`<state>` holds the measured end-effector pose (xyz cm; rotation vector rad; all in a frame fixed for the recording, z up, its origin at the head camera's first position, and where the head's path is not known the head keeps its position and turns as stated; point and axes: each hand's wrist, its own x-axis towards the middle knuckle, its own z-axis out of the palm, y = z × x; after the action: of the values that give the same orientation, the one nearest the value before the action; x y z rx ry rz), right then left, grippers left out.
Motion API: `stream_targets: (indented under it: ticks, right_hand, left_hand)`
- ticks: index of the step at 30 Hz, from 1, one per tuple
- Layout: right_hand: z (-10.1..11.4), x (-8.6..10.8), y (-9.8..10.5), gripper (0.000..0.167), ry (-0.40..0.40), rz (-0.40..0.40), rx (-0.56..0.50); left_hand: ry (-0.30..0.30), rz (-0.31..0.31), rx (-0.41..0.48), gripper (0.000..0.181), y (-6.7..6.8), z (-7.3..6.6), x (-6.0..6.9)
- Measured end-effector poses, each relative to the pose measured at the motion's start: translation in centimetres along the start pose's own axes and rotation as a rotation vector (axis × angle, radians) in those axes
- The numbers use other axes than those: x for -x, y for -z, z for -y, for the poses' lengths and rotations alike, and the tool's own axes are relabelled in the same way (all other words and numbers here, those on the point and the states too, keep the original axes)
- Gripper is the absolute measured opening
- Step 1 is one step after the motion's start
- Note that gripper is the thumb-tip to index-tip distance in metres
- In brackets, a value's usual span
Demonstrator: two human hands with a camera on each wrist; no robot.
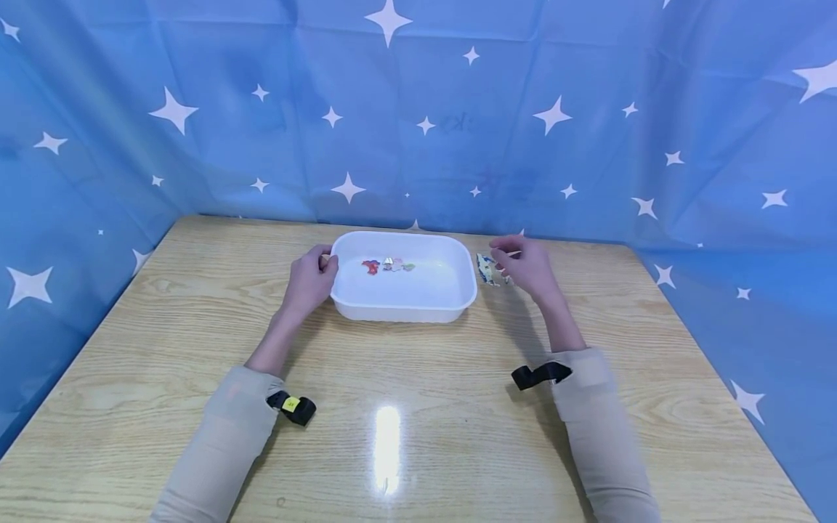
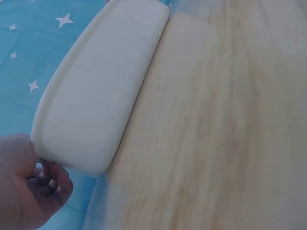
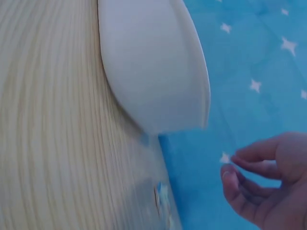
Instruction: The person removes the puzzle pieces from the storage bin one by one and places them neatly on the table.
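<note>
Table [image 1: 458,436]: surfaced in pale wood grain, marked with wavy lines and, near the front edge, a small dark knot [image 1: 280,501]. A bright, elongated reflection [image 1: 387,450] is seen at front centre. Backdrop [image 1: 458,87]: blue sheet, hung behind the table and seen at both its sides; creased by vertical and horizontal folds. White four-pointed stars [image 1: 389,22], large and small, are scattered across it.

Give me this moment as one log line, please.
left hand: grips white tray, left end | right hand: hovers near loose pieces beside tray | inside tray: small colourful pieces
</note>
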<state>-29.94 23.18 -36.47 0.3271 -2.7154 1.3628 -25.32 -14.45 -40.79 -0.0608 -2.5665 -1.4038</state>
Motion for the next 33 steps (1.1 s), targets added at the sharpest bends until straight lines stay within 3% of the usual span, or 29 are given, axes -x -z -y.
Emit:
stream_targets:
  ticks: [9,17,25,33]
  right_hand:
    - [2.8,-0.6,-3.8,0.027,0.092,0.072,-0.001]
    - [4.1,-1.8,-6.8,0.026,0.085,0.155,-0.067]
    - [4.5,-3.3,-9.7,0.029,0.019,0.243,0.057]
    - [4.6,-3.9,-11.2,0.028,-0.037,0.334,0.17]
  left_hand:
    - [0.01,0.008,0.01,0.04,0.0,-0.1,-0.1]
    - [0.011,0.008,0.015,0.04,0.0,-0.1,0.0]
    - [0.023,0.003,0.013,0.039,0.0,-0.1,0.0]
    - [0.025,0.007,0.015,0.04,-0.1,0.0,-0.1]
